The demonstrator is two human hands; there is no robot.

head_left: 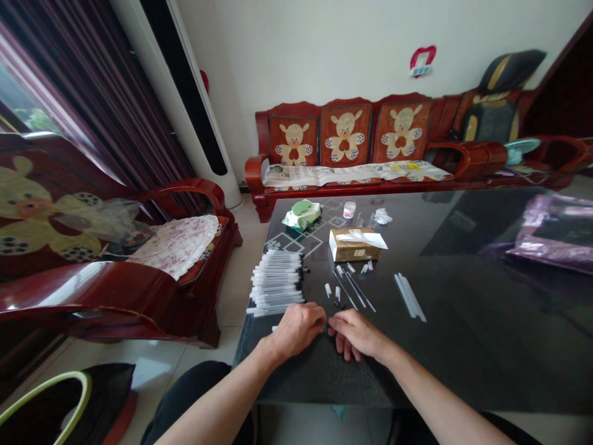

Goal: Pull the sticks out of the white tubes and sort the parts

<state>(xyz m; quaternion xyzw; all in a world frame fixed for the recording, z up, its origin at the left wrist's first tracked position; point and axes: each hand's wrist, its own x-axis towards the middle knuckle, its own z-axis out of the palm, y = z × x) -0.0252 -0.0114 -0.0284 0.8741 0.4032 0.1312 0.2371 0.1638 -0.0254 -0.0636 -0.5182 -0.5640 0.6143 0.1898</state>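
Observation:
My left hand [300,326] is closed, fingers curled, over the near edge of the table. A white tube end, like those of the pens beside it, sticks out to the left of this hand. Just to its right, my right hand [353,334] pinches thumb and forefinger together, its other fingers bent below; what it pinches is too small to make out. The fingertips of both hands almost meet. Beyond my left hand lies a stack of white pens [278,278] with dark tips. Thin dark pen refills [360,290] and small white caps [328,290] lie ahead of the hands.
White tubes [409,298] lie to the right on the dark table [463,358]. Farther back are a gold tissue box [354,251], a green wipes pack [302,216], a small tub [349,209] and crumpled tissue [382,216]. A purple plastic package [556,247] sits far right.

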